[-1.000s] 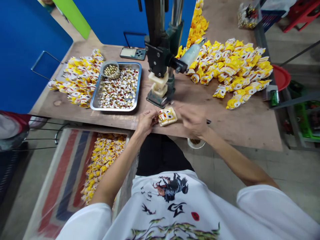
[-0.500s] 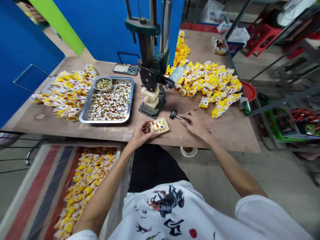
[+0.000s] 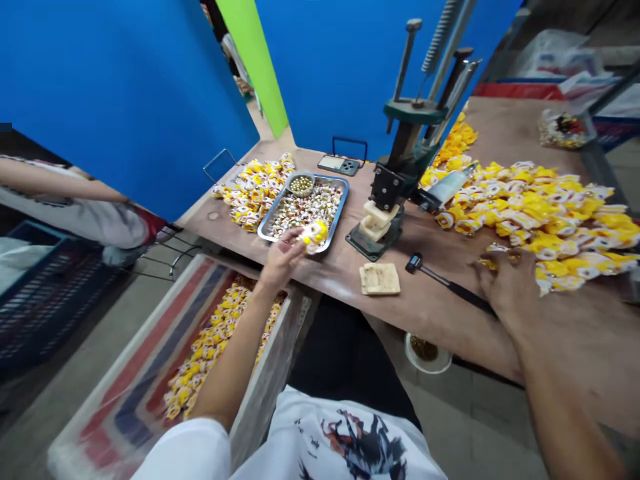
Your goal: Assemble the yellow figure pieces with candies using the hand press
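My left hand [image 3: 283,259] is raised over the front of the metal tray [image 3: 344,193], pinching a yellow-and-white plastic figurine [image 3: 316,233] between thumb and fingers. At the near edge of the right-hand pile of figurines [image 3: 545,200], my right hand [image 3: 515,287] has its fingers curled over another yellow-and-white figurine [image 3: 493,257], partly hidden by them. Between the hands a cream block with a recess [image 3: 380,279] lies bare on the table. A small hammer [image 3: 445,283] rests right of it, its handle end close to my right wrist.
A green hand press [image 3: 390,180] with cream jaws stands behind the block. Small parts and a bowl of gold beads [image 3: 301,185] sit in the tray, with more figurines [image 3: 250,193] to its left. Below the table are a striped-lined box [image 3: 165,347] and a white bowl [image 3: 429,357].
The figurine has left the cream block and is now lifted leftward in my left hand. My right hand has let go of the hammer and moved right to the pile. The view has turned left.
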### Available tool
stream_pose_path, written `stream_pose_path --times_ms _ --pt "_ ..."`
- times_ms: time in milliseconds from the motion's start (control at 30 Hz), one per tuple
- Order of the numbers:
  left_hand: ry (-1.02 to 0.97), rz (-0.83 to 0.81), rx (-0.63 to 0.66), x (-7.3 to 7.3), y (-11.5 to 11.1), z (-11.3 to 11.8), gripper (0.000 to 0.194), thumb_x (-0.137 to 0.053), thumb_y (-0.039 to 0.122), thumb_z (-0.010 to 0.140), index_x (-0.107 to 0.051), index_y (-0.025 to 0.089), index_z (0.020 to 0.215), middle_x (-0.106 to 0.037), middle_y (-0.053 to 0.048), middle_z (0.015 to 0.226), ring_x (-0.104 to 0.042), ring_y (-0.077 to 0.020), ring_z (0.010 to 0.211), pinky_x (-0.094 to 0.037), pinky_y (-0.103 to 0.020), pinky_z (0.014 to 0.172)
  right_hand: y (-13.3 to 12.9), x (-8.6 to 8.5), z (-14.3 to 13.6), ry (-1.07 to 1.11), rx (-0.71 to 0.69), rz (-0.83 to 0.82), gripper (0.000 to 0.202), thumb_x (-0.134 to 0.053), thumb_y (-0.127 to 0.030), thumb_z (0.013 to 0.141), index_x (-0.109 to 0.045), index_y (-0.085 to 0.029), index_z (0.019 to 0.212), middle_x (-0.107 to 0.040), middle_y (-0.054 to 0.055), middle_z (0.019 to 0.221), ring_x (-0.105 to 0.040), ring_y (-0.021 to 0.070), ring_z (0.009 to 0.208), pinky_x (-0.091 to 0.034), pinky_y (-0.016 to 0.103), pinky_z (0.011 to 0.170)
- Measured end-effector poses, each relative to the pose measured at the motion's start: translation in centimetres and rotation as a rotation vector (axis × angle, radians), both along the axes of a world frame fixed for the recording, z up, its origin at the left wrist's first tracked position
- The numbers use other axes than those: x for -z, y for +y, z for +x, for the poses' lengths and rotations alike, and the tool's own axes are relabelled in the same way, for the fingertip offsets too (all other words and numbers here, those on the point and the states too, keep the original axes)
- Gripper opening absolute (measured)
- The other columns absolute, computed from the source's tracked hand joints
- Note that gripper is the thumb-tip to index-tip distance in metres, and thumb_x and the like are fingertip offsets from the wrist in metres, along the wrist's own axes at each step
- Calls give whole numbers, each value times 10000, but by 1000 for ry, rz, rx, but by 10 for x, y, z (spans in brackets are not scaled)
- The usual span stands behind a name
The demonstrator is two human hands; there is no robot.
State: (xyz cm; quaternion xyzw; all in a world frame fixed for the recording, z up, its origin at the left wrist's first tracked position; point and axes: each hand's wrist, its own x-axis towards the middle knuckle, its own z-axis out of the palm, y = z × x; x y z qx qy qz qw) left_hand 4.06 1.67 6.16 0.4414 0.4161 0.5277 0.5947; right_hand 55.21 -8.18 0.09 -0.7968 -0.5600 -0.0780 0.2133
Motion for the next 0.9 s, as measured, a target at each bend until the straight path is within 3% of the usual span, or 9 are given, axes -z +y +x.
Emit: stream_pose_path --times_ms 133,200,333,467,567,667,700,800,900 --pt "373 299 -508 -18 69 -81 686 -1073 460 633 -697 155 1120 -731 -63 1048 -717 -191 979 -606 -371 980 5 -1 -13 159 -242 106 314 -642 -515 953 -762 -296 1143 -614 235 1390 -686 431 1279 -596 611 1079" --pt "560 332 -661 -25 110 -113 672 -1073 431 633 -673 167 1104 -726 -54 1058 -716 -211 999 -608 -400 996 10 -8 -25 265 -283 121 327 -652 -545 941 -735 -284 1120 -678 215 1282 -709 420 1233 -597 620 1086" --pt "789 322 -766 -32 171 -143 599 -1046 421 695 -636 192 1067 -723 -52 1059 -714 -269 1084 -583 -473 1064 20 -16 -46 660 -123 139 369 -698 -575 885 -668 -289 1118 -759 170 1186 -765 399 1063 -655 611 924" --pt "892 174 -726 -32 184 -146 598 -989 516 781 -643 170 1125 -744 -90 1112 -689 -318 1218 -515 -561 1150 23 -23 -60 1157 41 93 361 -757 -622 852 -699 -319 1039 -754 103 1079 -763 312 767 -650 469 591" --pt "887 198 -773 -30 162 -130 745 -848 569 944 -562 45 1389 -699 -199 1384 -601 -324 1383 -411 -607 1225 19 -35 -75 1357 -41 52 434 -835 -703 813 -712 -294 886 -695 43 865 -675 217 644 -580 333 464" --pt "828 352 -765 -15 110 -76 748 -724 580 1042 -481 70 1533 -634 -208 1500 -597 -296 1394 -431 -554 1213 19 -52 -100 1484 -148 -18 489 -894 -740 792 -747 -288 908 -706 29 859 -640 170 653 -555 258 444" --pt "802 401 -666 -8 87 -49 697 -750 616 1013 -559 140 1486 -678 -170 1436 -658 -284 1308 -500 -520 1150 21 -57 -111 1528 -171 -48 512 -916 -740 776 -755 -279 932 -721 31 882 -643 163 663 -553 245 447" --pt "573 576 -31 11 15 40 834 -935 534 852 -575 266 1555 -619 -176 1553 -702 -334 1299 -597 -528 1080 34 -66 -145 1637 -242 -127 585 -948 -745 741 -744 -248 971 -727 27 883 -632 139 662 -531 218 460" --pt "410 532 153 21 -33 102 767 -978 447 809 -657 277 1485 -602 -174 1587 -645 -365 1415 -598 -527 1139 51 -64 -170 1611 -349 -183 609 -873 -789 810 -698 -223 950 -680 3 781 -585 108 607 -481 199 464"
